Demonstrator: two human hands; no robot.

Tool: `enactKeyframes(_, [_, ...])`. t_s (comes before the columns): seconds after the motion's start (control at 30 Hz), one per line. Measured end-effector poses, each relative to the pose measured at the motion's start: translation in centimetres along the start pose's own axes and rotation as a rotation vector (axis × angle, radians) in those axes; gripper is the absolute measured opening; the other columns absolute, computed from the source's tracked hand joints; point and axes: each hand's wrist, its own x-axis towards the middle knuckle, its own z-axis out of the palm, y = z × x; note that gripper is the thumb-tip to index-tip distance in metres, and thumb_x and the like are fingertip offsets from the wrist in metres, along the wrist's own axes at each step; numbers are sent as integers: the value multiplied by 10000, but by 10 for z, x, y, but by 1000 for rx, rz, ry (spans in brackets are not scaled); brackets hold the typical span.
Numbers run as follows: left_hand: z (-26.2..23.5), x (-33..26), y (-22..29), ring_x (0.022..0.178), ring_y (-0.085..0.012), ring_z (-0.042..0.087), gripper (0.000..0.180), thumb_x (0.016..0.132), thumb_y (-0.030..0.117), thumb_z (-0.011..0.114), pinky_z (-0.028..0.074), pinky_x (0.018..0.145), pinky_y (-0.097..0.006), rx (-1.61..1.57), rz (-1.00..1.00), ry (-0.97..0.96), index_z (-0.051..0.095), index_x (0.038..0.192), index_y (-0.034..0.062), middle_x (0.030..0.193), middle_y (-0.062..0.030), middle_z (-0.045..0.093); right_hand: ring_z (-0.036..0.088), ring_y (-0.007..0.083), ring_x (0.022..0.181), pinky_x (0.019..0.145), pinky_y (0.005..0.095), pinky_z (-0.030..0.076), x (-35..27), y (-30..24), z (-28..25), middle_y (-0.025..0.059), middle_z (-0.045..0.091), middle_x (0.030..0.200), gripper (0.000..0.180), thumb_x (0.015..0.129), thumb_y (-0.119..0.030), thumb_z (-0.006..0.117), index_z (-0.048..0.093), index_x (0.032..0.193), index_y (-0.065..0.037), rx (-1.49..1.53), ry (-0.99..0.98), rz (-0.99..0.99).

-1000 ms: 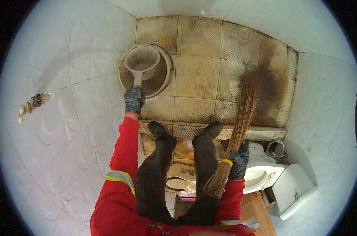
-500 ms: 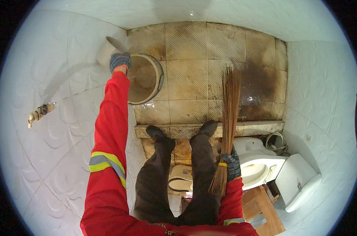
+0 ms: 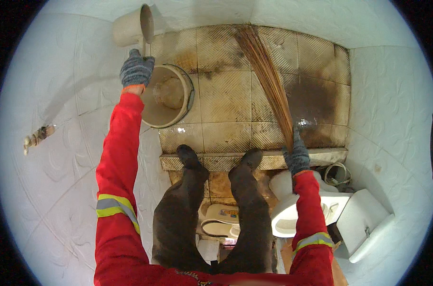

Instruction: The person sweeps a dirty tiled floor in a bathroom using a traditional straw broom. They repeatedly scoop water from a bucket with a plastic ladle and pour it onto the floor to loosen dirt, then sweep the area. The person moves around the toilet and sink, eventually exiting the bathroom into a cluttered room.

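Observation:
In a grey glove, my left hand (image 3: 137, 70) grips the handle of a beige water dipper (image 3: 128, 27), raised near the far left corner. The dipper is tilted, its mouth facing right; its inside is mostly hidden. Just right of that hand and nearer me stands a round bucket (image 3: 182, 110), pale and stained inside, with its bail against the rim. My gloved right hand (image 3: 298, 155) is closed round the lower end of a stick broom (image 3: 269, 76). The bristles stretch forward and left, their tips close to the foot of the far wall.
Dirty ridged tiles (image 3: 226, 95) cover the floor, with a dark wet patch at right. A low tiled step (image 3: 216, 162) runs under my feet. At the right are a white toilet (image 3: 285, 221), its cistern (image 3: 364, 224) and a coiled hose (image 3: 338, 174). A tap (image 3: 35, 138) juts from the left wall.
My left hand has lifted the dipper up and away from the bucket. My right hand has moved forward, and the broom now slants left toward the far wall.

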Motion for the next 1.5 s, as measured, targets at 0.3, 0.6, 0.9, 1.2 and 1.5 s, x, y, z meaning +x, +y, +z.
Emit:
enactKeyframes(0.3, [51,-99,-57,685,-247,554,257,767,119,561,449,638,-334,-488,238,151,504,983,-7,795,-156,581,560,371,810,694,447,458,82,10,120,223,524,982,704,762,-198,543,178,1363,-227,-243,-319,-191])
enactKeyframes(0.6, [80,-112,-87,724,-137,513,267,784,46,514,444,663,-272,-740,205,228,496,1040,-26,836,-115,566,562,385,784,706,443,452,185,62,184,260,536,934,632,804,-187,513,203,1355,-199,-284,-222,-62])
enactKeyframes(0.9, [58,-130,-90,692,-127,507,257,793,81,519,442,652,-264,-653,187,88,514,1026,-30,800,-110,569,470,202,649,613,315,439,191,159,241,122,533,820,591,739,-342,651,377,1218,-134,207,-166,-155])
enactKeyframes(1.2, [67,-152,-105,616,-85,468,308,821,167,540,414,568,-237,-548,151,-40,524,1071,-10,803,-45,572,471,194,585,544,326,431,221,225,236,111,506,712,508,804,-259,569,352,1263,-246,307,-221,147])
enactKeyframes(1.5, [83,-143,-110,604,-135,514,305,796,170,558,427,550,-268,-384,272,-68,537,1042,-9,756,-94,583,489,223,621,551,340,459,206,150,161,112,521,736,591,797,-333,592,361,1275,-73,-321,-26,-347])
